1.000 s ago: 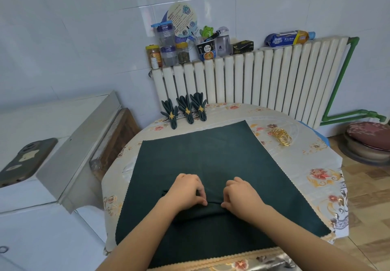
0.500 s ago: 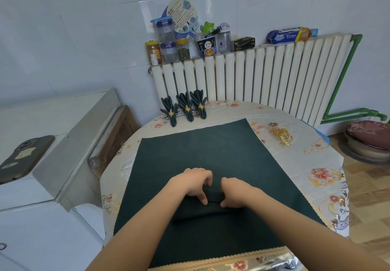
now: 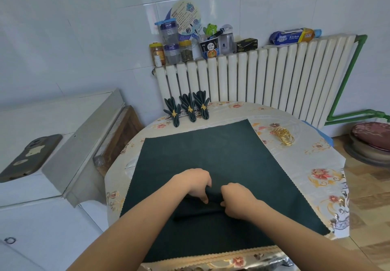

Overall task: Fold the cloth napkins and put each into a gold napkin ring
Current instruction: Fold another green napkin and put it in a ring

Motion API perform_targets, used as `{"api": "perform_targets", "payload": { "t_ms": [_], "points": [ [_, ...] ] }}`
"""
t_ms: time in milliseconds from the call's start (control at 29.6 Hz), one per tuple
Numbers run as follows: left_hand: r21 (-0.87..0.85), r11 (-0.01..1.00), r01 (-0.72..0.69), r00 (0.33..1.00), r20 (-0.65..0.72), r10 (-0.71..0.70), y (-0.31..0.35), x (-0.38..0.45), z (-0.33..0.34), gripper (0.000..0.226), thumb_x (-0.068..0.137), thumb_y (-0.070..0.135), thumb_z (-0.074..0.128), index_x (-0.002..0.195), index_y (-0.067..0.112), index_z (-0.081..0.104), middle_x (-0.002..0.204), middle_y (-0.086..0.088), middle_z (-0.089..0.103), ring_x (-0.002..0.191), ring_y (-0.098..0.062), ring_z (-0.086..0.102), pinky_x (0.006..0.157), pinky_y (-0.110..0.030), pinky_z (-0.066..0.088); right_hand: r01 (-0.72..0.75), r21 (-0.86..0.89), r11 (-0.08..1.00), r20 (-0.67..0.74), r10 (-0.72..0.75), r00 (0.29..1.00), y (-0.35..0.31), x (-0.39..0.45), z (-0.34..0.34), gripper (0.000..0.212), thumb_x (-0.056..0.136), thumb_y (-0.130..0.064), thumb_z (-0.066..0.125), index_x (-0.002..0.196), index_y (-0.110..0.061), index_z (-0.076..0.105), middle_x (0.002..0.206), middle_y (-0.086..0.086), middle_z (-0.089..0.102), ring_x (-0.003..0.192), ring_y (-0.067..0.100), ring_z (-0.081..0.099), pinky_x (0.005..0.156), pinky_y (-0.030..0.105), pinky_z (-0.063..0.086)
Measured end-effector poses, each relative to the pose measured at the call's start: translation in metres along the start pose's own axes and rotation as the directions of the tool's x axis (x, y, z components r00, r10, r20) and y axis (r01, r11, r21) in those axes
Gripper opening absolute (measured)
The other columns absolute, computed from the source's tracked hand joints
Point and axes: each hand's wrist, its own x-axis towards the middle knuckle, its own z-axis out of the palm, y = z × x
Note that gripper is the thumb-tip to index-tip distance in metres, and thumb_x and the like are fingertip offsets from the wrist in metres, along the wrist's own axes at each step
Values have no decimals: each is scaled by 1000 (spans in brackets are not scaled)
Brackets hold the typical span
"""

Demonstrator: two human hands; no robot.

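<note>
A large dark green cloth napkin (image 3: 213,150) lies spread over a round table with a floral cover (image 3: 316,165). Near its middle, my left hand (image 3: 195,183) and my right hand (image 3: 237,200) sit side by side, each pinching a raised pleat of the cloth; a folded ridge runs below them. Three folded green napkins (image 3: 188,107), each held in a gold ring, lie in a row at the table's far edge. A pile of several loose gold napkin rings (image 3: 283,135) rests at the right of the cloth.
A white radiator (image 3: 263,81) stands behind the table with jars, a cup and a kitchen-wrap roll on top. A white cabinet with a dark phone (image 3: 29,156) is at the left. A cushioned stool (image 3: 371,142) stands on the floor at the right.
Both hands have moved a little farther up the cloth and closer together, gathering another pleat; the folded ridge below them has grown.
</note>
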Motion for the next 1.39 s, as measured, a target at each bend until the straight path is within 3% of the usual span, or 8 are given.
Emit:
{"api": "perform_targets", "payload": {
  "t_ms": [203,338,507,608,744,913,1149,1386],
  "points": [
    [237,970,-45,997,-55,60,9,-13,6,23,81,29,64,70,13,50,68,-1,51,69,-23,50,59,-33,39,68,-14,998,-180,-69,981,-1,-14,16,22,96,-23,46,112,-9,50,116,9,51,106,24,46,84,30,39],
    [520,854,9,954,-261,149,18,-26,6,10,89,20,51,86,10,53,88,-6,64,77,-25,58,62,-33,34,106,-48,993,-412,-116,904,2,-16,22,18,95,-23,48,108,-11,53,108,3,51,101,20,47,84,28,38],
    [578,815,48,932,-320,172,19,-40,37,10,91,10,51,100,7,47,101,-10,64,90,-28,61,73,-33,33,185,-32,982,-530,-174,830,9,-18,43,19,70,-25,78,83,-17,66,80,-3,63,72,15,59,68,26,53],
    [491,867,88,936,-339,97,14,-53,49,23,96,28,51,108,9,53,109,-9,64,102,-27,59,90,-35,35,252,-62,966,-551,-244,798,11,-25,48,34,49,-29,90,70,-25,64,67,-11,59,59,6,56,56,17,50],
    [423,897,133,960,-279,-11,-5,-73,57,30,97,38,46,108,15,63,106,-5,67,103,-23,60,104,-35,32,333,30,942,-544,-264,796,15,-30,50,30,54,-22,88,70,-25,63,70,-14,61,64,7,58,61,18,51],
    [-1,988,157,951,-270,-151,-22,-89,64,29,90,45,56,104,22,66,99,2,68,95,-18,62,90,-34,48,321,216,922,-434,-204,878,22,-25,42,13,81,-26,70,92,-19,70,90,-7,66,91,14,57,84,21,41],
    [-661,717,222,906,-132,-402,-47,-71,66,36,70,38,81,96,17,68,95,2,69,89,-16,64,85,-37,53,219,465,858,-319,-68,945,26,-21,35,17,87,-34,65,99,-24,72,94,-14,66,88,1,55,75,11,37],
    [-625,700,347,873,-58,-485,-53,-57,67,59,68,43,81,109,18,47,104,0,56,91,-15,54,77,-30,45,102,448,888,-282,33,959,14,-14,38,15,87,-38,60,97,-38,49,84,-15,49,78,8,52,66,22,40]
  ]
}}
